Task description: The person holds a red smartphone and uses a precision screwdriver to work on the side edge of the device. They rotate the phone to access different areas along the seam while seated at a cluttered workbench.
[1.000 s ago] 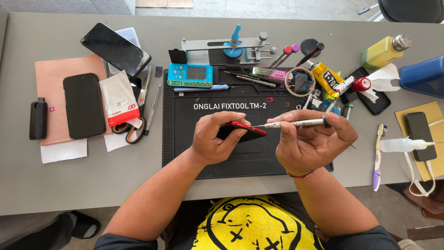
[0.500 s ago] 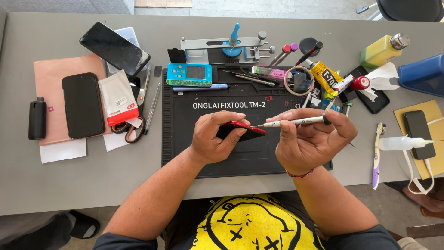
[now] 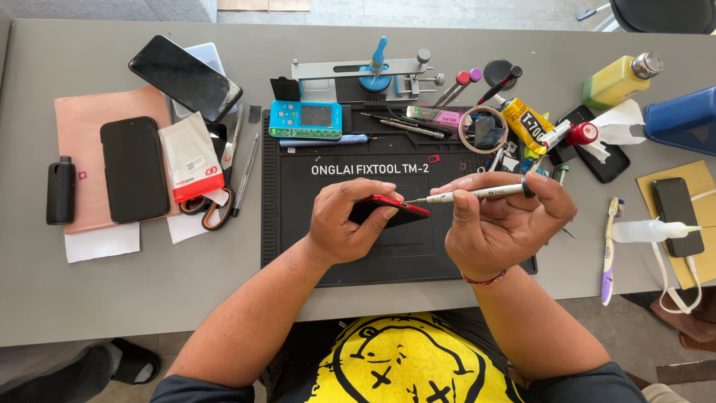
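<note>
On the black mat [image 3: 358,254] the left hand [image 3: 344,224] grips a red-edged phone [image 3: 389,211]; the right hand [image 3: 501,220] holds a silver screwdriver [image 3: 477,193] lying crosswise, tip pointing left at the phone. A white-and-red packet [image 3: 191,157] lies left of the mat, a yellow glue tube [image 3: 526,125] beyond its far right corner

The left hand [image 3: 347,224] grips a red-edged phone [image 3: 388,211], tilted up off the black mat [image 3: 298,224]. The right hand [image 3: 503,224] pinches a slim silver screwdriver [image 3: 477,193] in its fingers [image 3: 459,186], lying almost level — its tip meets the phone's right end. On the grey worktop [image 3: 149,298] to the left lie a dark phone [image 3: 134,169] on a pink sheet [image 3: 82,127] and scissors [image 3: 216,201]; to the right, a toothbrush [image 3: 607,239].
</note>
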